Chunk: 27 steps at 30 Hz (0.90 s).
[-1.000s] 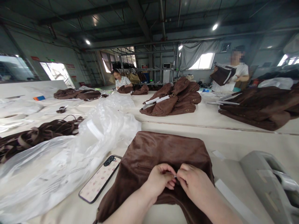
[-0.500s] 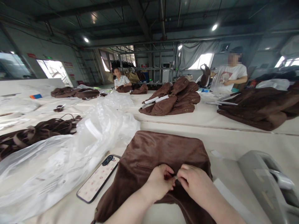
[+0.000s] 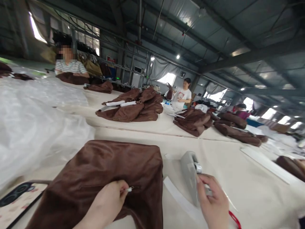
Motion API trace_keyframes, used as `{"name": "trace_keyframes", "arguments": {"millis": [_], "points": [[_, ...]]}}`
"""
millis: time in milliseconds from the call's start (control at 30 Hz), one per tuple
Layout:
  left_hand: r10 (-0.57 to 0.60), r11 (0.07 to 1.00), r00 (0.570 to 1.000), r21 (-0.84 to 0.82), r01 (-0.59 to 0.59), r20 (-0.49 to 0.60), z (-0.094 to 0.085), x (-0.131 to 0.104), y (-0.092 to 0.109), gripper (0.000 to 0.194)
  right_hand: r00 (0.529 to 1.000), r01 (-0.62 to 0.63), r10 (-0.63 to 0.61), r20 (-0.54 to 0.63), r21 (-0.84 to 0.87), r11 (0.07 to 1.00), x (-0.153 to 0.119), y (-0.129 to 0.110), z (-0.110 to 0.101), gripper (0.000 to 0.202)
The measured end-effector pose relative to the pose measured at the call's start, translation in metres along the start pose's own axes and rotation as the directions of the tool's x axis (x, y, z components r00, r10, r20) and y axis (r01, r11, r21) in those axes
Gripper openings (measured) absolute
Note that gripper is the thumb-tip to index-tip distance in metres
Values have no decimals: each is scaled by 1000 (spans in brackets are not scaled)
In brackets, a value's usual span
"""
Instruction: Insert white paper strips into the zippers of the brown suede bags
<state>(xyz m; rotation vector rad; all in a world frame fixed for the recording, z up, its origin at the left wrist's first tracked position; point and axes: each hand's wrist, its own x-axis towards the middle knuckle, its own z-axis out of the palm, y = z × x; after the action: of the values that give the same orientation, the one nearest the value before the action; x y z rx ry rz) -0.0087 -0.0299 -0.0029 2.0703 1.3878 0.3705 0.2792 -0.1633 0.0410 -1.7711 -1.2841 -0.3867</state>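
Note:
A dark brown leather bag (image 3: 119,159) lies flat on the pale table in front of me. My left hand (image 3: 111,197) is over its middle, fingers closed on a small white-wrapped zipper pull (image 3: 130,189) beside the zipper's end. To the right of the bag stands a grey tape dispenser (image 3: 189,171). My right hand (image 3: 213,198) is at the dispenser's near right side, thumb and forefinger brought together by the tape; what lies between them is too small to make out.
A phone (image 3: 22,202) lies left of the bag, below clear plastic wrap (image 3: 43,124). Piled brown bags (image 3: 133,109) lie across the table. A white strip (image 3: 178,197) is beside the dispenser and a long white board (image 3: 264,165) farther right. Several people are in the background.
My right hand has left the zipper pull and moved right to the tape dispenser. My left hand still holds the pull. The view has turned right and tilted.

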Motion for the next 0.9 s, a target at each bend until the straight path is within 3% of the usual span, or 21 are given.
{"name": "trace_keyframes", "arguments": {"millis": [33, 100, 200, 267, 333, 433, 500, 633, 733, 800, 900], "points": [[11, 1000, 1000, 16, -11, -5, -1, -1, 1, 18, 996, -61, 56, -65, -86, 994, 4, 14, -11, 24], [34, 999, 999, 18, -34, -12, -2, -2, 1, 18, 988, -147, 133, -76, -211, 966, 14, 40, -28, 33], [53, 998, 999, -18, -53, -14, -2, -4, 1, 18, 981, -142, 172, 90, -274, 951, 22, 69, -34, 41], [64, 997, 998, -38, -65, -18, -2, -4, 0, 18, 947, -194, 245, 207, -236, 952, 21, 78, -31, 43], [81, 995, 996, -55, -82, -23, -2, -5, 0, 19, 890, -335, 369, 267, -164, 928, 16, 80, -26, 44], [100, 992, 994, -71, -102, -31, -3, -6, 0, 20, 814, -548, 531, 237, 7, 836, 10, 75, -21, 43], [106, 991, 994, -75, -108, -31, -4, -6, 0, 20, 778, -622, 591, 214, 127, 772, 9, 71, -23, 44], [94, 992, 995, -78, -95, -15, -5, -6, 0, 20, 770, -638, 599, 222, 266, 723, 5, 74, -39, 45], [72, 996, 997, -45, -73, -23, -4, -6, 0, 18, 762, -645, 604, 234, 203, 736, -6, 87, -52, 44], [81, 997, 996, -16, -82, -39, -3, -6, 0, 17, 723, -684, 632, 278, 167, 710, -20, 97, -54, 45], [104, 995, 993, -3, -105, -47, -1, -6, -1, 18, 659, -751, 664, 353, 269, 603, -43, 108, -42, 49]]}}
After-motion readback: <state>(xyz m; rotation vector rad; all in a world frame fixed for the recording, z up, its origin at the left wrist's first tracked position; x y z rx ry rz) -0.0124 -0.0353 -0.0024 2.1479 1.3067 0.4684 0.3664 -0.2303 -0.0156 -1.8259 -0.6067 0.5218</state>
